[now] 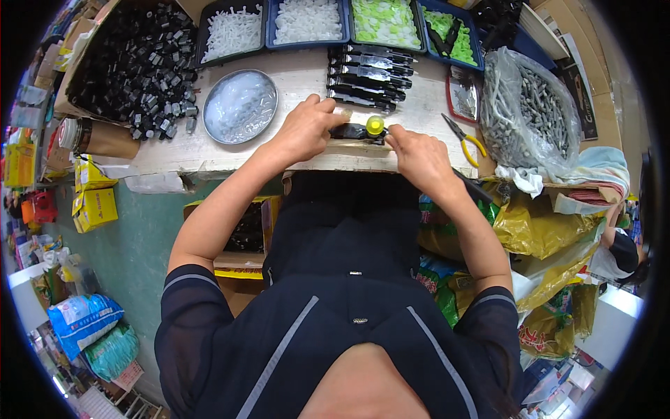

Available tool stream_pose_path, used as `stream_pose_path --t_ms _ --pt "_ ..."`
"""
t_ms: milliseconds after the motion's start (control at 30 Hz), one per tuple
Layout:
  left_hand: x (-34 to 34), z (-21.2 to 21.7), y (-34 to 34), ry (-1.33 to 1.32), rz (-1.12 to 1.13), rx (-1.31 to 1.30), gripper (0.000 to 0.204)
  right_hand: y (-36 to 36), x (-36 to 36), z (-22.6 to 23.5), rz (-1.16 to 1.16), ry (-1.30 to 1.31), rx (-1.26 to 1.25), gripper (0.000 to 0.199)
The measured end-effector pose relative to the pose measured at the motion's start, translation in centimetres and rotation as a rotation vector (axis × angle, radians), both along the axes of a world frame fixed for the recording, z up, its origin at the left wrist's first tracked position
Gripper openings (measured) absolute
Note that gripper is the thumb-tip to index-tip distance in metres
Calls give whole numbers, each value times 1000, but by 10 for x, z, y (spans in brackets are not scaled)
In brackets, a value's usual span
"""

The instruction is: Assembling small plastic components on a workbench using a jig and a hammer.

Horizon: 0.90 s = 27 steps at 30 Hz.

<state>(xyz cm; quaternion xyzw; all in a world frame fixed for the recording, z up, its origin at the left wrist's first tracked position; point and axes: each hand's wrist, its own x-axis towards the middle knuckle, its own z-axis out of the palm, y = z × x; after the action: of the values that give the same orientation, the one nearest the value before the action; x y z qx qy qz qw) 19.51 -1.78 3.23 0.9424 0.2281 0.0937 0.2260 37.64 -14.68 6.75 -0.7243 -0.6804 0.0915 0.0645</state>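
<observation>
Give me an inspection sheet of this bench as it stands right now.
Surface: pale worktable, worn front edge.
Job's things: black part with a yellow-green cap; finished black pieces stacked behind.
Clutter: round metal dish, box of black parts, trays of white and green parts, bag of metal parts, yellow-handled pliers.
Grips: left hand and right hand both on the black part.
Cables: nothing seen.
Surroundings: sacks and boxes on the floor.

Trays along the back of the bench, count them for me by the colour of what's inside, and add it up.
Trays of white parts: 2
Trays of yellow-green caps: 2
Total: 4 trays
The right-hand green tray also holds a few black pieces.
</observation>
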Motion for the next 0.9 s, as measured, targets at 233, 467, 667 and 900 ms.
stream_pose_path --t_ms 233,467,667,900 --pt "-2 -6 -5 -166 122 -56 57 -1 -19 -6 57 234 468 26" --pt "-6 -18 -15 -280 194 -13 64 22 -27 6 -8 248 310 11" --pt "-13 -32 -33 -355 421 62 70 49 -28 11 -15 185 -31 16" --pt "-25 -38 -45 -501 464 -4 80 55 -47 -5 60 163 -18 15"
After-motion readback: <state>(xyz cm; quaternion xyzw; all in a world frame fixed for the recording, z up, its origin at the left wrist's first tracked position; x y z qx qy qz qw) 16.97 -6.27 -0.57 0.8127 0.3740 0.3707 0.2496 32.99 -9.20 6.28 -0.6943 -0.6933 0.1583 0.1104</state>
